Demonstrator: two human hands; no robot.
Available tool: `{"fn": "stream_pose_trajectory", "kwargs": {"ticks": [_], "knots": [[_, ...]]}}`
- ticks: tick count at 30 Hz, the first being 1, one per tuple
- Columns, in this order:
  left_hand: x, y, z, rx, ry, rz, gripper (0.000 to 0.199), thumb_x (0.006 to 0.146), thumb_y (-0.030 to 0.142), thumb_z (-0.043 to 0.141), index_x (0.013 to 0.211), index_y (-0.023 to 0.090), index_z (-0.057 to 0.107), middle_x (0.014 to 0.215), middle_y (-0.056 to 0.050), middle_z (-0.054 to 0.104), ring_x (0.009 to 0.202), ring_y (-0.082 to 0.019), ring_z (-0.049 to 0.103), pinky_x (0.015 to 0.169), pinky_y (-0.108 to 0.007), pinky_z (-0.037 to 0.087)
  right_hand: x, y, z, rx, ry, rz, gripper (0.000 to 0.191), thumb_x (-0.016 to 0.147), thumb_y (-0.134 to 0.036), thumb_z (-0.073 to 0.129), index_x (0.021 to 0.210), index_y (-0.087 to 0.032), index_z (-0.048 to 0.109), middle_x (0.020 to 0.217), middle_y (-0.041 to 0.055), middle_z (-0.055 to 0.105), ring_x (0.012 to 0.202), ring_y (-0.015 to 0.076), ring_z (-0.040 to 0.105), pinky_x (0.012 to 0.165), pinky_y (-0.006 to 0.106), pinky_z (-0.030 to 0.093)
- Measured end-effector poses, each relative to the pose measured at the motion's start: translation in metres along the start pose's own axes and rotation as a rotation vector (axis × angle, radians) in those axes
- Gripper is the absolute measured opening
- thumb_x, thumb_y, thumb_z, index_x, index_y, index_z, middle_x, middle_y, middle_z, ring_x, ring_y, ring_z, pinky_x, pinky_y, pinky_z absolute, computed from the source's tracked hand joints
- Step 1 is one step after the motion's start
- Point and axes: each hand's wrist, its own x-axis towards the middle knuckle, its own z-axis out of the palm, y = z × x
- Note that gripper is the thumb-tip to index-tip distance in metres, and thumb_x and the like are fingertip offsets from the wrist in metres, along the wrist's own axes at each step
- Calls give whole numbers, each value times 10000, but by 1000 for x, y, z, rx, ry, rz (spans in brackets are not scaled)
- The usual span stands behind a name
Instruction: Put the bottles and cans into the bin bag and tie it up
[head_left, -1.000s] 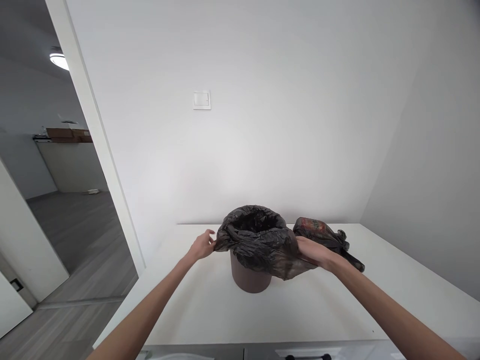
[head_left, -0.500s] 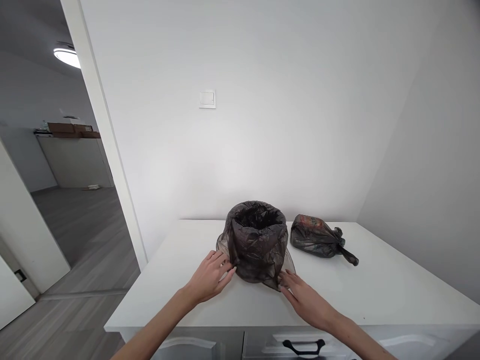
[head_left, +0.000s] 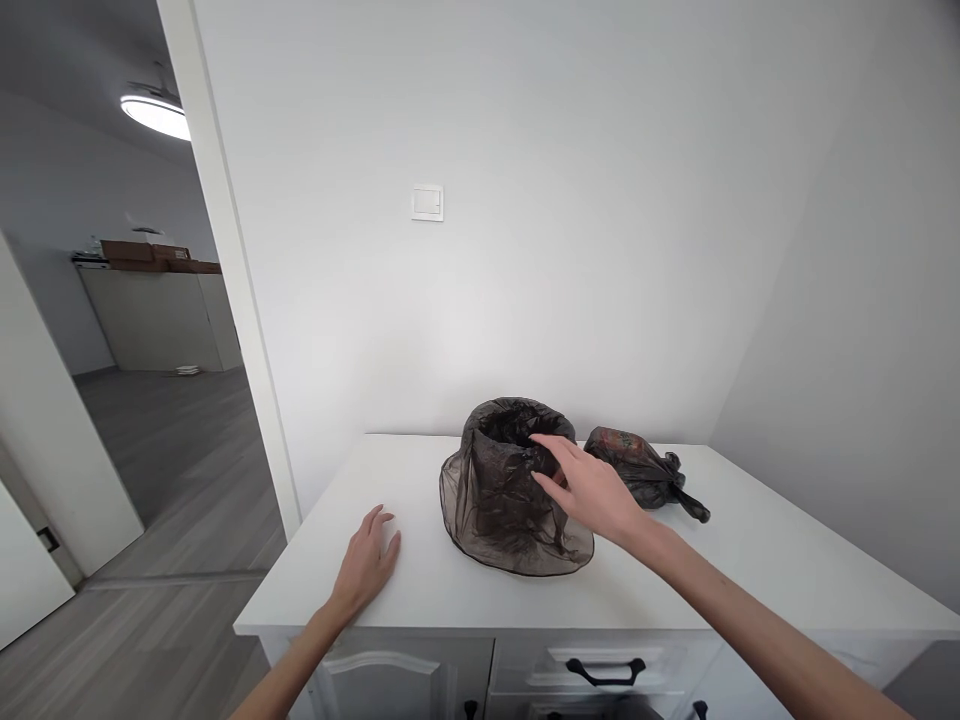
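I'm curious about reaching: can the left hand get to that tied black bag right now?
Probably not easily: the bag-lined bin and the right hand are between the left hand and the tied black bag.

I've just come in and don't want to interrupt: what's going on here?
A person is at a bin lined with a translucent black trash bag, its loose edge folded down outside and flaring around the base. The right hand is at the bin's near-right rim, fingers and thumb apart; whether it touches the liner is unclear. The left hand is empty, beside it at the white cabinet top. A knotted black plastic bag lies to the right.
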Motion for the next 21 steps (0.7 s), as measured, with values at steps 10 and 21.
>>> {"fn": "stream_pose_trajectory", "kwargs": {"ticks": [10, 21], "knots": [[-3, -13, 16, 20, -15, 43, 369, 1008, 413, 402, 1239, 204, 601, 1485, -129, 585, 1398, -304, 542, 1146, -471, 440, -7, -10, -31, 134, -18, 136, 258, 894, -535, 635, 959, -289, 679, 810, 30, 782, 742, 300, 759, 747, 390, 544], [6, -17, 23, -7, -30, 61, 375, 995, 398, 411, 1264, 204, 586, 1494, -130, 574, 1386, -312, 538, 1163, -504, 403, -93, 85, -95, -26, 104, 364, 569, 767, -819, 536, 932, -293, 673, 684, 61, 777, 729, 367, 773, 688, 441, 547]]}}
